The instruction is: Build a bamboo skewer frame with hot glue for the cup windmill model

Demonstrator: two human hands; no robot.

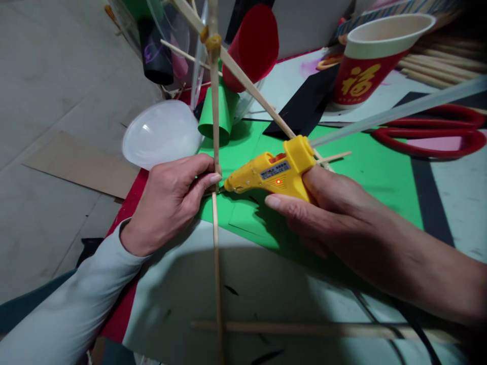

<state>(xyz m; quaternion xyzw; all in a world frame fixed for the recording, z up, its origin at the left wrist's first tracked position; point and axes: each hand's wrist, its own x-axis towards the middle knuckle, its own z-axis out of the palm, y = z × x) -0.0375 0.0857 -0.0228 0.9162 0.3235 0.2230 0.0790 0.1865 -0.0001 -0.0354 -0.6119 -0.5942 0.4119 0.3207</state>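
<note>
My right hand (pixel 327 208) is wrapped round a yellow hot glue gun (pixel 262 172) with a small red light lit and a long clear glue stick (pixel 395 109) out of its back. The nozzle touches or nearly touches a wooden stick frame (pixel 215 121) beside my left fingertips. Thumb and fingers of my left hand (pixel 177 195) pinch this frame at a low joint. Higher up, the sticks cross at a joint with dried yellowish glue (pixel 212 41). One slanted stick (pixel 258 94) runs down behind the glue gun. The exact spot under the nozzle is partly hidden.
Green paper (pixel 365 177) covers part of the table. Around it are a white plastic bowl (pixel 162 134), a green paper cup shape (pixel 216 114), a red cone (pixel 253 48), a red-and-white paper cup (pixel 376 61) and red-handled scissors (pixel 429 134). A loose wooden stick (pixel 304 329) lies in front.
</note>
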